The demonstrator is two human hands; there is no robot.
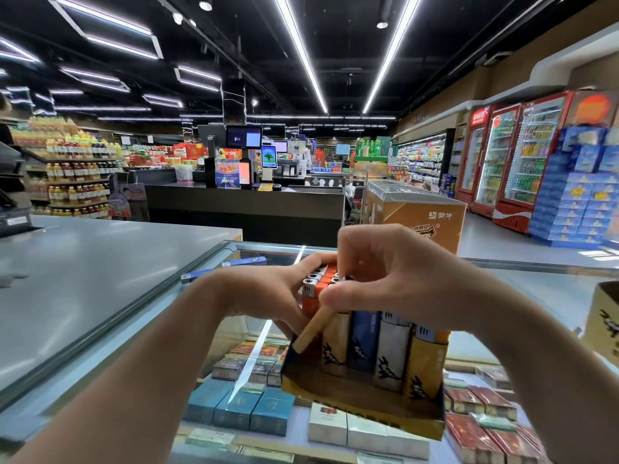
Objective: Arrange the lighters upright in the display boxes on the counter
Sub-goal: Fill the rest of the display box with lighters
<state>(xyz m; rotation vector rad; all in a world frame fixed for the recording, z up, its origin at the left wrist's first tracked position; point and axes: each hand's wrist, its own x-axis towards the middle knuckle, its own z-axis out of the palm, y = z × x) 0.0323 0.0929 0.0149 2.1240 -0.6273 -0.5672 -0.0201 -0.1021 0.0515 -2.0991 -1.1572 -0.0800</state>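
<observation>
Hands meet over a yellow display box (pixel 365 401) on the glass-topped table (pixel 552 289); the right hand (pixel 398 272) pinches a tan lighter (pixel 313 329) between thumb and forefinger, the lighter tilted, its lower end at the box's front left corner; the left hand (pixel 268 293) curls its fingers round a block of orange lighters (pixel 316 283) at the box's back left, metal caps upward; a front row of lighters (pixel 382 349) stands upright in the box, tan, blue, white and yellow side by side; a blue lighter (pixel 222 267) lies flat on the glass beyond the left hand; a second display box (pixel 603 316) sits at the right edge, partly cut off; cigarette packs (pixel 241 406) lie under the glass; behind stand a checkout desk (pixel 244 199) and red drink coolers (pixel 512 155).
</observation>
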